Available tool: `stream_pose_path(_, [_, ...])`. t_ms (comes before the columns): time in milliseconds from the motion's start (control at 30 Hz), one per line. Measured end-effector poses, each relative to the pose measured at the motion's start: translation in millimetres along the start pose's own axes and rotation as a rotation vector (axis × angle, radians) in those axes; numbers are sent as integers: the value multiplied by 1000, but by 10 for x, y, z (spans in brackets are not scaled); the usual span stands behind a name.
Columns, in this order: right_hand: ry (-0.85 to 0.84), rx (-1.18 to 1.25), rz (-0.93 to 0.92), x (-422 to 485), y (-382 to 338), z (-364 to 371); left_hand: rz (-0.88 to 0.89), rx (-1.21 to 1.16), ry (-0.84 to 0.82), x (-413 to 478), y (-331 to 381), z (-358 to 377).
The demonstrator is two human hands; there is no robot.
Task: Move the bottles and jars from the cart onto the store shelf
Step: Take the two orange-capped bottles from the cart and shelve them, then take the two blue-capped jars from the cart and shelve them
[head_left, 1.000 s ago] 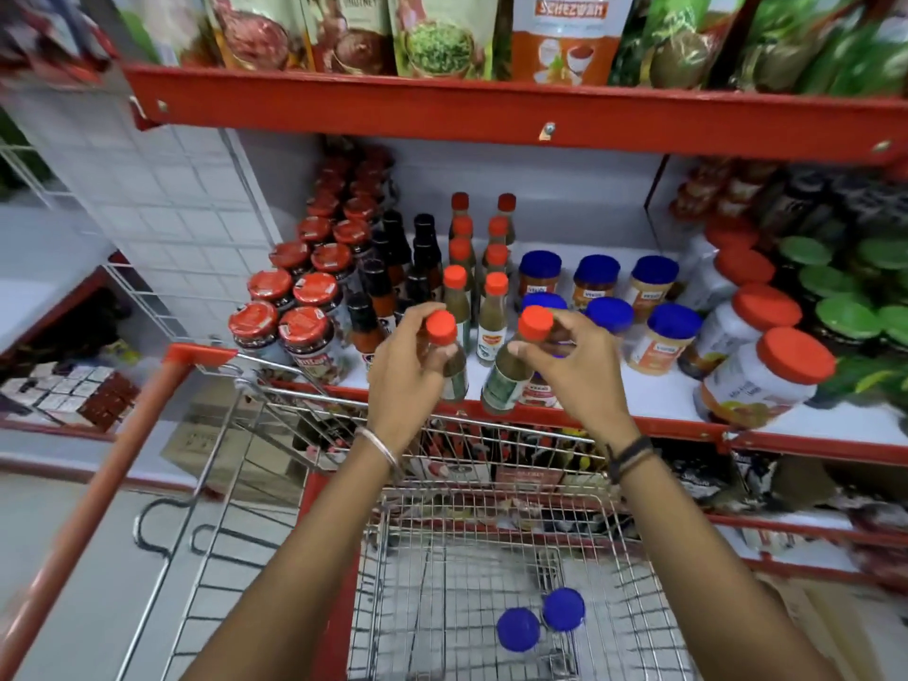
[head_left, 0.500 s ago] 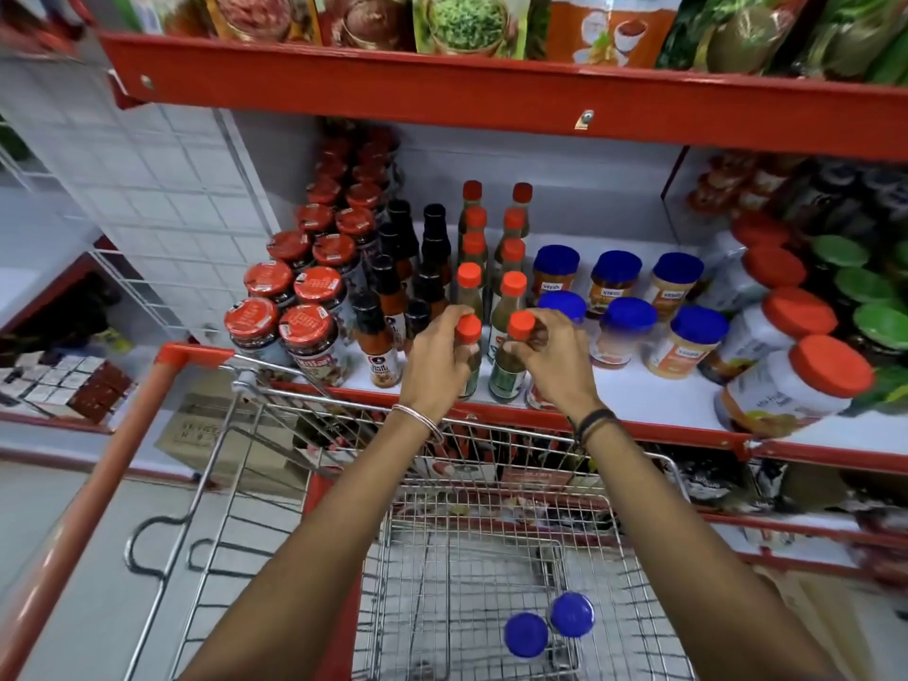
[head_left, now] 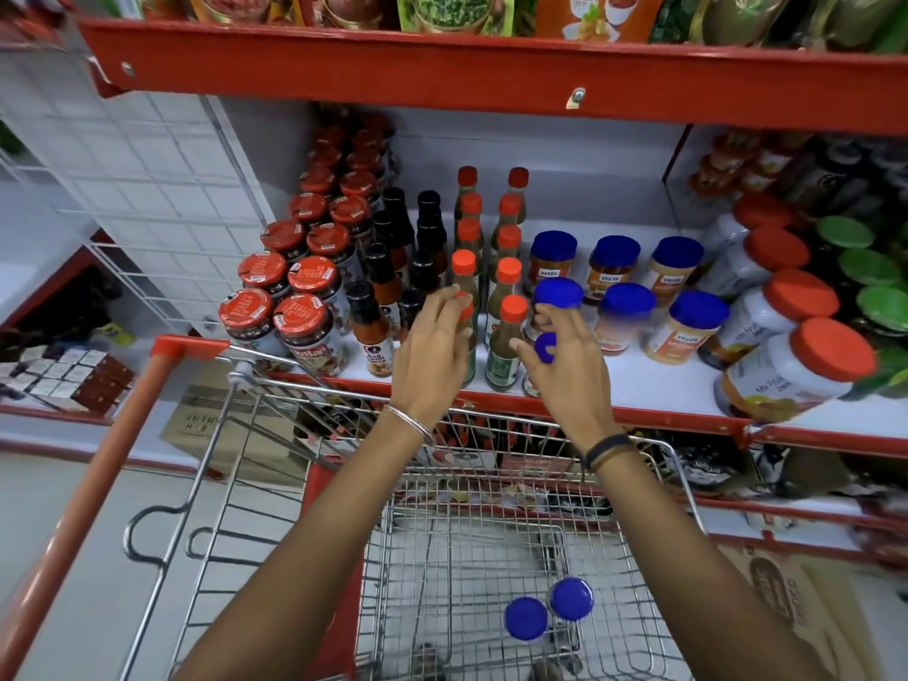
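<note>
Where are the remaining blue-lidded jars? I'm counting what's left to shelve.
Two blue-lidded jars stand side by side at the bottom of the wire cart, low centre-right in the head view.

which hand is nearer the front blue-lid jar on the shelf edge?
Right. The right hand overlaps the front blue-lid jar, fingers spread around its lid. The left hand is further left, in front of an orange-capped bottle.

Two orange-capped green bottles (head_left: 503, 344) upright at shelf (head_left: 638, 385) front, two blue-lidded jars (head_left: 548, 609) upright in cart (head_left: 491, 557)
</note>
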State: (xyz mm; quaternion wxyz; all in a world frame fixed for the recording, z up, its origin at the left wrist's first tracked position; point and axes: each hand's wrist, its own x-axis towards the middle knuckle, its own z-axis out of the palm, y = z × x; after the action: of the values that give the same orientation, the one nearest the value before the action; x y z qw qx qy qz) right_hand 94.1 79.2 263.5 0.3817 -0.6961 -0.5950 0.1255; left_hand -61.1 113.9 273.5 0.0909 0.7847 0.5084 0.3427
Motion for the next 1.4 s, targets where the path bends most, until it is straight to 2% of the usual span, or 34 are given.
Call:
stream_pose_path(100, [29, 64, -43, -384, 104, -87, 87, -130, 27, -304, 82, 47])
stream_pose_path(200, [-90, 22, -30, -847, 431, -42, 81, -228, -145, -791, 76, 323])
stream_pose_path(300, [-283, -42, 68, -1255, 907, 81, -19, -238, -374, -1350, 1, 728])
stream_pose_path(467, [-725, -188, 311, -1765, 1818, 380, -284, -294, -805, -2292, -95, 1484])
stream_pose_path(533, [-890, -209, 360, -1904, 2137, 497, -343, -218, -1006, -2580, -138, 1770])
stream_pose_path(600, [-1026, -246, 320, -2013, 2396, 623, -386, -125, -1121, -2823, -182, 1997])
stream_pose_path(767, [-1246, -388, 127, -2196, 2717, 906, -455, 17, -1213, -3099, -162, 2365])
stream_pose_path(900, [-1213, -413, 50, -2153, 2750, 962, -379, 65, -1157, -3035, -131, 2468])
stream_pose_path(1100, [-1050, -252, 166, -2070, 2773, 776, -342, 59, -1117, -2869, -180, 2366])
stream_pose_path(1233, [-918, -165, 237, -1904, 2613, 459, -370, 19, -1038, -2590, -59, 2152])
stream_pose_path(1400, [-867, -108, 233, -1534, 2206, -178, -337, -20, -901, -2096, 269, 1763])
